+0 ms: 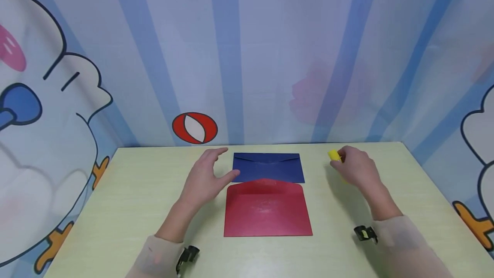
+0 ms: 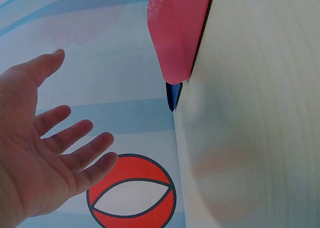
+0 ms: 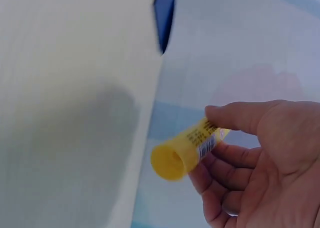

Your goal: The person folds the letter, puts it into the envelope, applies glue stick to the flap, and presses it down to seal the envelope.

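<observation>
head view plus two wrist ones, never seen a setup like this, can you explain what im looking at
There is no machine doing the work here, just a person's two bare hands. The head picture comes from a camera worn on the head, looking forward and down. The other two come from cameras worn on each wrist, so each shows one hand up close, with the scene tilted sideways.

On the pale table lie a blue envelope and, nearer the person, a red envelope. Behind the table is a printed backdrop.

The right hand holds a yellow tube with a barcode on its side. The left hand is spread and holds nothing.
</observation>
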### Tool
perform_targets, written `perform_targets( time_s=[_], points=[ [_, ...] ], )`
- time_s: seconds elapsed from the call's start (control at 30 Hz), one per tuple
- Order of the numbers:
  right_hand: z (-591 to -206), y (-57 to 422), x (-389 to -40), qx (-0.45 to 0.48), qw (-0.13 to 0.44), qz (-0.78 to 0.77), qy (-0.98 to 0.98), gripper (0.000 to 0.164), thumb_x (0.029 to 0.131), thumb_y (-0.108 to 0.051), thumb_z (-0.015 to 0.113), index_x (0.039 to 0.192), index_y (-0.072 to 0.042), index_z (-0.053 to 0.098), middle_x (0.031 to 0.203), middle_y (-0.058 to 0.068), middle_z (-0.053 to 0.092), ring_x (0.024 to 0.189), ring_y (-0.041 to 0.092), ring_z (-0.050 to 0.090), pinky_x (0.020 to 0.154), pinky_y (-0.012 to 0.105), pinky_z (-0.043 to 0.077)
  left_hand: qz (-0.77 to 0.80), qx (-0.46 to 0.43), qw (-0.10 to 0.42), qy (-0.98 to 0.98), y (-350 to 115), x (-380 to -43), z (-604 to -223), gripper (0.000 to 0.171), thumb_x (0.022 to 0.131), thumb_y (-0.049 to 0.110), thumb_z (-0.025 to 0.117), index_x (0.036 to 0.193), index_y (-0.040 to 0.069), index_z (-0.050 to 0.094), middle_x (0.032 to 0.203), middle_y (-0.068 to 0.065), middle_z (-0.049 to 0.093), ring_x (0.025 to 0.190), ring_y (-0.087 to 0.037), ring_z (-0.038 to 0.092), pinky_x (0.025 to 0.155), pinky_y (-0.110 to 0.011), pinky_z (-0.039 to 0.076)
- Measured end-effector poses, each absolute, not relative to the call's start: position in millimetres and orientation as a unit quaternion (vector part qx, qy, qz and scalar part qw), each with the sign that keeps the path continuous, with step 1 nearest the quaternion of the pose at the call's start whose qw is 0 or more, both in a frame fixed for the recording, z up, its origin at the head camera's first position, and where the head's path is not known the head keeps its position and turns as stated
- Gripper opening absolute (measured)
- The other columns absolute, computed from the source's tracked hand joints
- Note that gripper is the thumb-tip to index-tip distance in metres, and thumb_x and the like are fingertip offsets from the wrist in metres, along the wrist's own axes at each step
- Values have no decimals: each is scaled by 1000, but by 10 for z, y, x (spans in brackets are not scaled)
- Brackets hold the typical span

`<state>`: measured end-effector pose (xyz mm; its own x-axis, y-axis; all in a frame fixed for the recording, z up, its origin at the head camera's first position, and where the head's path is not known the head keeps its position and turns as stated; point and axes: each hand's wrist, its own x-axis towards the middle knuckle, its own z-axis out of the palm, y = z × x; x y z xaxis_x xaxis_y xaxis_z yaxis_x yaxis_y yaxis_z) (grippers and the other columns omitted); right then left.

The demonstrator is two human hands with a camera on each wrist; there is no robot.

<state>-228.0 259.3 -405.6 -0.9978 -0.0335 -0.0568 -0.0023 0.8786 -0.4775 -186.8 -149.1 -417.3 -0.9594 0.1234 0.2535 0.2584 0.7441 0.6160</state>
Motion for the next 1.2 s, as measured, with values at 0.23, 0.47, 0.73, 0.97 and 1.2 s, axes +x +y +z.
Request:
perform_targets(
  time_s=[0.23,0.47,0.73,0.97,1.2],
  points=[
    [-3904,2262,-2195,-33,7,-334,942,51,103,-27,70,136,9,57,121,24,66,100,35,68,74,40,61,-342,-107,92,-929,-1410,-1868,-4154,74,91,44,83,154,16,55,151,-7,56,135,-31,57,103,-53,55],
    [-3888,1955,-2128,-77,-4,-405,911,52,103,-28,71,142,4,54,124,20,67,110,36,67,86,47,59,-338,-121,94,-929,-1275,-1859,-4131,75,90,44,85,153,15,56,151,-6,56,137,-29,55,104,-51,54],
    [-3959,1631,-2045,-101,-1,-485,869,51,101,-20,74,143,1,54,117,16,69,103,30,68,87,41,61,-344,-141,87,-924,-1047,-1767,-4097,73,89,42,87,151,17,57,147,-4,58,132,-26,57,99,-48,58],
    [-4059,1419,-1965,-122,33,-576,807,41,99,-13,76,132,2,56,117,17,72,102,27,71,86,29,61,-351,-160,71,-920,-848,-1697,-4083,76,87,41,89,151,18,56,145,-5,59,131,-25,57,93,-44,61],
    [-4129,1278,-1910,-115,61,-628,767,39,98,-10,78,127,0,54,117,16,71,106,26,73,89,28,60,-337,-177,84,-921,-764,-1664,-4092,66,90,36,88,147,16,62,138,-3,64,126,-22,61,94,-36,60]
  ],
)
